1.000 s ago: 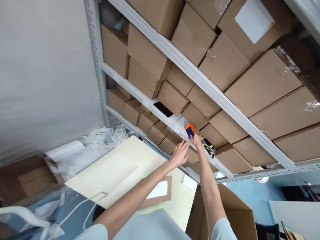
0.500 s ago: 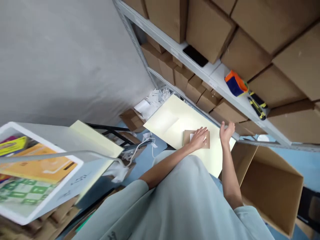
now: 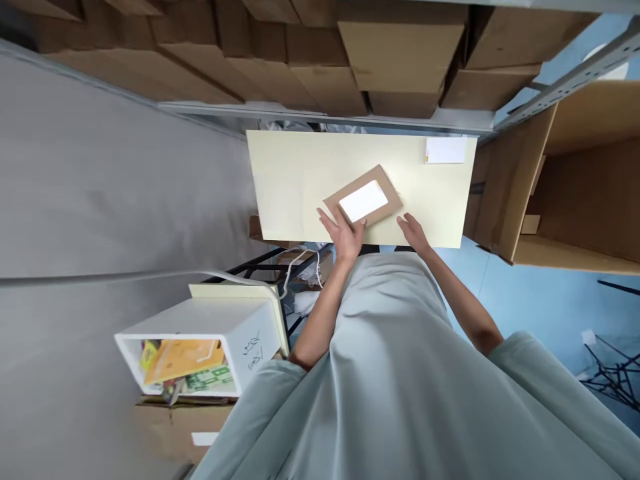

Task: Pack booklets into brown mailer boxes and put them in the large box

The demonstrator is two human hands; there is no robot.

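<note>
A flat brown cardboard box [image 3: 385,189] lies turned at an angle on a pale yellow board [image 3: 280,200]. A white label [image 3: 363,201] faces up on its top. My left hand [image 3: 345,237] is at the near left edge of the box, fingers spread; the fingertips seem to touch that edge. Just off the near right corner, my right hand [image 3: 414,233] has its fingers stretched out and grips nothing. A small white stack of labels or cards [image 3: 445,151] sits at the board's far right corner.
Shelving [image 3: 320,115] with several cardboard boxes [image 3: 400,57] runs along the far side. A big open carton [image 3: 520,180] stands at right. On the left are a white bin [image 3: 240,347] with colourful packets, a white cable [image 3: 200,272] and a grey wall [image 3: 125,200].
My view has swung round to face the board squarely. My left hand has slid off the box's top to its near edge. My right hand has come down beside the box, which now lies at an angle.
</note>
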